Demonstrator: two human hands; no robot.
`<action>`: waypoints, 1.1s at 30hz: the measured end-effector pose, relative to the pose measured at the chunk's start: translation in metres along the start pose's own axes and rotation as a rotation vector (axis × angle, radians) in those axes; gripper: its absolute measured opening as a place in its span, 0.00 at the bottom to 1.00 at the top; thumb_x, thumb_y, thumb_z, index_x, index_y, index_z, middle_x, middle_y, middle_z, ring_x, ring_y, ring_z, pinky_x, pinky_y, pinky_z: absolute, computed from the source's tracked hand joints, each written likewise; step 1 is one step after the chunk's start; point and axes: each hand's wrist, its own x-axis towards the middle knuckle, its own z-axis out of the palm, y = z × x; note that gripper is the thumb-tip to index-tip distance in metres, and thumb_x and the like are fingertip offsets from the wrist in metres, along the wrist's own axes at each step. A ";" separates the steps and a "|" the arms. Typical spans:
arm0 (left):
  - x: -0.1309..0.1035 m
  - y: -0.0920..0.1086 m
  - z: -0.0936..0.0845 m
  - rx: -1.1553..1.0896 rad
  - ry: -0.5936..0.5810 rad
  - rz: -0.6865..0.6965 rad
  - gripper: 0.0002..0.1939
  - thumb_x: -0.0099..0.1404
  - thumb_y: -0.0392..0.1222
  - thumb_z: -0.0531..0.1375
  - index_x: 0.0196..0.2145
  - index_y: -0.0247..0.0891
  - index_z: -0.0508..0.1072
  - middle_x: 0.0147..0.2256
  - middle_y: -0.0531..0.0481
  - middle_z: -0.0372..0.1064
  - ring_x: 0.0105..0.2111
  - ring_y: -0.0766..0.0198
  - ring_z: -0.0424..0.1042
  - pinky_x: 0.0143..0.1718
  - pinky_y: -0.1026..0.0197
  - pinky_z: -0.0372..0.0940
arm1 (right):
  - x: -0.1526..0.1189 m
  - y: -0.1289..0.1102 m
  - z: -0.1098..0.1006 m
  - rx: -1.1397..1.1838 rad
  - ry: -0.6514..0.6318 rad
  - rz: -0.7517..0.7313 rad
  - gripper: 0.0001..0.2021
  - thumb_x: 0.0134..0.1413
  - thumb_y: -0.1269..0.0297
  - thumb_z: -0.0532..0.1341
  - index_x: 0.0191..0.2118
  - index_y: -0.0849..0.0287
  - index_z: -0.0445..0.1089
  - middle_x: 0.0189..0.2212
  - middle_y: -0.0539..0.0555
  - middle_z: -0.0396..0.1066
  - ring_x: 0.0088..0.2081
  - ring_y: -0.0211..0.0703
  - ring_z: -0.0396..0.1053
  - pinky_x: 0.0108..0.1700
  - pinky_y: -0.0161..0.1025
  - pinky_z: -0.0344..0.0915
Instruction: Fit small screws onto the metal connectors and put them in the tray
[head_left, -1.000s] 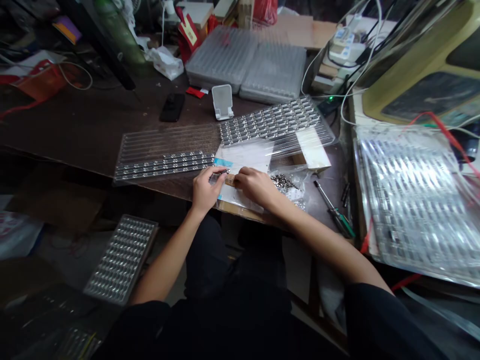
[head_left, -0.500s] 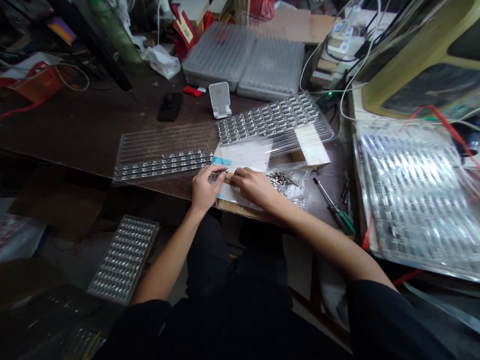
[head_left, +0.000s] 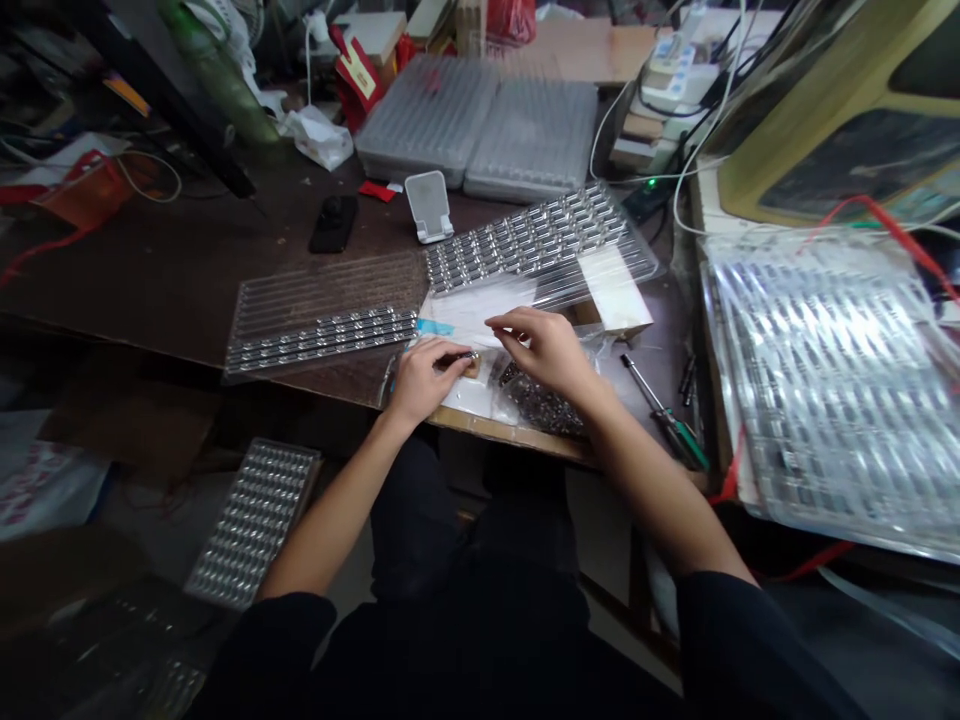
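Note:
My left hand (head_left: 426, 380) is closed on a small dark metal part (head_left: 457, 356), beside a small wooden block (head_left: 472, 366) at the table's front edge. My right hand (head_left: 546, 350) is raised to the right of it, thumb and forefinger nearly together; whatever lies between the fingertips is too small to make out. Beneath my right hand lies a clear bag of small metal pieces (head_left: 551, 408). A tray partly filled with metal parts (head_left: 322, 340) is at the left, and a fuller tray (head_left: 525, 240) lies behind my hands.
A green-handled screwdriver (head_left: 667, 415) lies at the right, near a white box (head_left: 613, 290). Stacked clear trays (head_left: 427, 120) stand at the back, with a phone stand (head_left: 429, 207) before them. Wrapped trays (head_left: 840, 380) fill the far right. Another filled tray (head_left: 251, 520) is low at the left.
My right hand has lifted away from the wooden block, up and to the right, uncovering more of the bag. My left hand has shifted slightly right and down. The whole view has moved slightly.

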 end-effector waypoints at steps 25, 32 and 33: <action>0.011 -0.004 -0.012 0.002 0.129 -0.100 0.06 0.70 0.36 0.63 0.42 0.39 0.80 0.42 0.46 0.81 0.44 0.58 0.78 0.49 0.57 0.70 | 0.000 -0.005 -0.005 -0.013 -0.097 -0.042 0.17 0.66 0.64 0.56 0.48 0.59 0.82 0.45 0.59 0.82 0.42 0.50 0.80 0.43 0.43 0.70; 0.066 -0.054 -0.073 0.331 0.069 -0.252 0.05 0.64 0.37 0.66 0.39 0.40 0.82 0.41 0.48 0.81 0.44 0.54 0.79 0.53 0.53 0.69 | -0.003 -0.005 -0.031 -0.173 -0.339 0.094 0.14 0.60 0.69 0.59 0.43 0.57 0.84 0.39 0.58 0.84 0.41 0.53 0.81 0.44 0.43 0.70; 0.072 -0.061 -0.076 0.387 0.018 -0.254 0.05 0.64 0.38 0.66 0.38 0.41 0.82 0.41 0.48 0.81 0.44 0.53 0.78 0.54 0.52 0.68 | -0.005 -0.005 -0.035 -0.179 -0.360 0.103 0.14 0.59 0.70 0.60 0.42 0.57 0.85 0.39 0.58 0.84 0.40 0.52 0.81 0.43 0.42 0.70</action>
